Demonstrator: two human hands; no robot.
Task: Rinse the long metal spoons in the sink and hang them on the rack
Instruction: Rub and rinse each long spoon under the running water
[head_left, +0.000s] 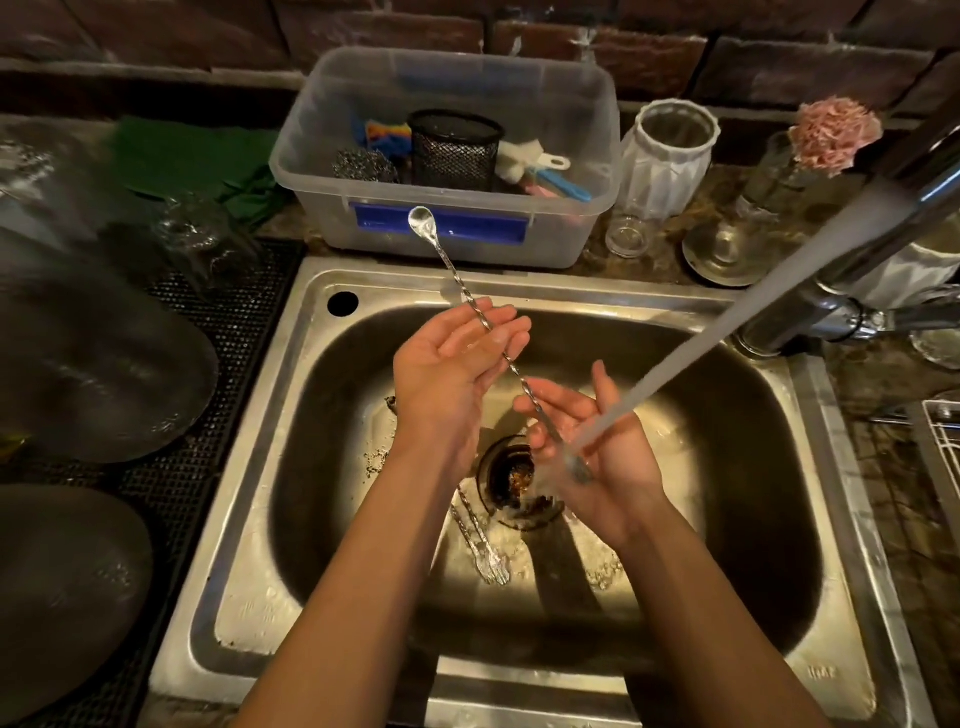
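While water runs, long twisted-stem spoon (470, 306) lies across both palms, left grip (457, 358) and right grip (597, 436) loosely open.

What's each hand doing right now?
Left hand: open, palm up, long spoon lying across its fingers.
Right hand: open under the water, spoon's lower end resting on it.

The sink (311, 519) sat in the middle, with a tub (447, 171) of scrubbers on the counter just behind it. The tap (883, 208) stood at the right, a mat (208, 322) with glassware at the left. Two hands held a long spoon (470, 306) over the basin; more spoons (480, 540) lay in it near the drain (511, 478)
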